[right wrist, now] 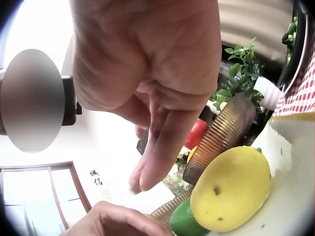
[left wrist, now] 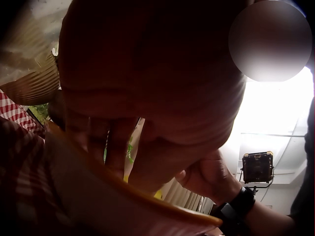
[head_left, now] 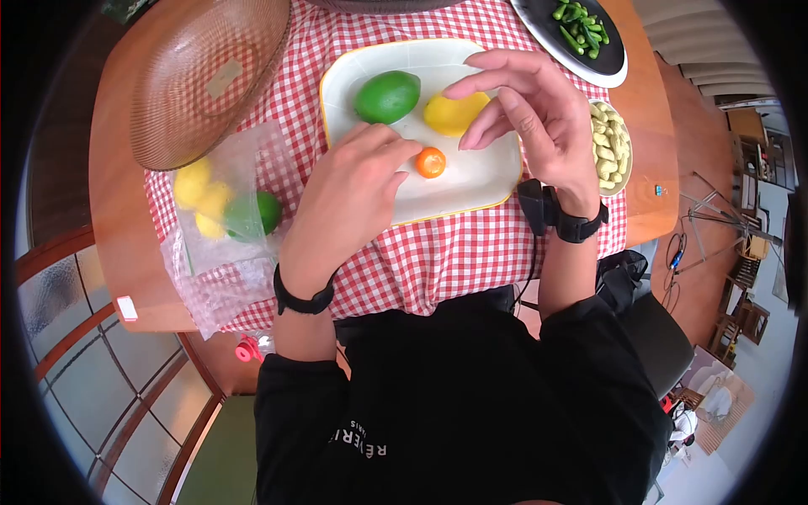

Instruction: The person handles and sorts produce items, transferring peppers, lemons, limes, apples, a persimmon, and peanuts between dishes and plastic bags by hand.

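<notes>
The left grip (head_left: 352,181) was loosely bent and not wrapped round anything, its leading fingertip at the 10 o'clock edge of the small orange fruit (head_left: 430,163), touching or just beside it; I could not tell which. The step in hand seemed to be placing or steadying that fruit, and doing it well probably called for a light touch: something so round could roll if nudged from one side, so thumb and fingertips were best set on opposite flanks, and parted gently and evenly for any release. With 12 o'clock at the top of the head view, the orange fruit lay at 3 o'clock from the left grip and at 8 o'clock from the right grip (head_left: 547,126), which held nothing, thumb and fingers apart, with the yellow fruit (head_left: 453,114) at its 9 o'clock. From the orange fruit, the yellow one sat at 1 o'clock and the green fruit (head_left: 387,98) at 11, all three in the white tray (head_left: 459,183). Beyond the tray, over the checked cloth (head_left: 421,261) and wooden surface (head_left: 118,210), a clear bag (head_left: 244,158) with more fruit (head_left: 194,183) in or under it lay at 8 o'clock, a brown ribbed basket (head_left: 177,109) at 10, and a black plate (head_left: 539,25) of green peppers (head_left: 581,29) at 2.
</notes>
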Available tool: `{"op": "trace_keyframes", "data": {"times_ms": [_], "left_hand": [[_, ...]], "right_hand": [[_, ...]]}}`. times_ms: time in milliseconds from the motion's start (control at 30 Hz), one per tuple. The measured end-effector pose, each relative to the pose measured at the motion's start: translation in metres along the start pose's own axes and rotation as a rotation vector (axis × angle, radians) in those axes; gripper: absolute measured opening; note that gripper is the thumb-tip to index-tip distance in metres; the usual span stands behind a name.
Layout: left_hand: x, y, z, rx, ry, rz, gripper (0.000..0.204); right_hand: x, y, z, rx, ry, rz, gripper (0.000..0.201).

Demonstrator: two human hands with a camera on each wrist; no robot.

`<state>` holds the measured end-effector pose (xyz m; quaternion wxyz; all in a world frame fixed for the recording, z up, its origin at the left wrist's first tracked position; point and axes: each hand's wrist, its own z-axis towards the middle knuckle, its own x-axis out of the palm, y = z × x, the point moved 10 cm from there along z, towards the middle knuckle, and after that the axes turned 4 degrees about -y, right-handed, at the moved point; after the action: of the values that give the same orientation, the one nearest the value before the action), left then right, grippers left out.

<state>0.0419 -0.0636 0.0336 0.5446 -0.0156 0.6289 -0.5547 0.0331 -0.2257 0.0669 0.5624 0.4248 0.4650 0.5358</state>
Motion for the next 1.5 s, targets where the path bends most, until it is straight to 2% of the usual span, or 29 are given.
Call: {"op": "trace_keyframes", "data": {"times_ms": [167, 233, 267, 300, 367, 433, 533, 667, 767, 867, 1067, 1300, 1467, 1500], "left_hand": [[-0.003, -0.005, 0.003, 0.069, -0.032, -0.028, 0.03], [-0.018, -0.008, 0.002, 0.074, -0.183, 0.019, 0.028], [-0.023, -0.009, 0.002, 0.083, -0.233, 0.043, 0.027], [-0.023, -0.009, 0.003, 0.075, -0.233, 0.034, 0.027], [-0.039, -0.019, 0.003, 0.138, -0.381, 0.188, 0.029], [-0.036, -0.012, 0.003, 0.153, -0.342, 0.216, 0.032], [-0.021, 0.005, 0.003, 0.087, -0.196, 0.212, 0.032], [-0.023, 0.003, 0.002, 0.031, -0.208, 0.193, 0.033], [-0.022, 0.005, 0.004, 0.029, -0.186, 0.184, 0.034], [-0.018, 0.007, 0.006, 0.039, -0.18, 0.206, 0.035], [-0.017, 0.013, 0.004, -0.002, -0.168, 0.313, 0.036], [-0.011, 0.009, -0.001, -0.002, -0.143, 0.288, 0.037], [-0.01, 0.009, 0.0, 0.005, -0.114, 0.238, 0.038], [-0.012, 0.01, 0.0, -0.01, -0.136, 0.214, 0.038]], "right_hand": [[-0.016, 0.001, 0.003, -0.041, -0.034, 0.086, 0.052], [-0.015, 0.002, 0.003, -0.115, 0.045, 0.129, 0.049], [-0.016, 0.004, 0.001, -0.153, 0.021, 0.026, 0.038], [-0.012, 0.004, -0.001, -0.142, 0.025, 0.023, 0.038], [-0.013, 0.015, -0.002, -0.195, -0.093, -0.249, 0.023], [-0.016, 0.018, 0.0, -0.197, -0.162, -0.291, 0.015], [-0.01, 0.018, 0.003, -0.226, -0.071, -0.634, 0.02], [-0.005, 0.019, 0.0, -0.327, -0.05, -0.699, 0.019], [-0.003, 0.007, 0.003, -0.261, 0.013, -0.665, 0.021], [0.004, -0.015, 0.0, -0.129, 0.144, -0.712, 0.033], [0.017, -0.015, -0.001, -0.151, 0.24, -0.683, 0.038], [0.016, -0.016, 0.002, -0.157, 0.154, -0.709, 0.034], [-0.001, 0.002, 0.007, -0.33, -0.06, -0.791, 0.021], [-0.001, 0.002, 0.006, -0.323, -0.053, -0.789, 0.021]]}}
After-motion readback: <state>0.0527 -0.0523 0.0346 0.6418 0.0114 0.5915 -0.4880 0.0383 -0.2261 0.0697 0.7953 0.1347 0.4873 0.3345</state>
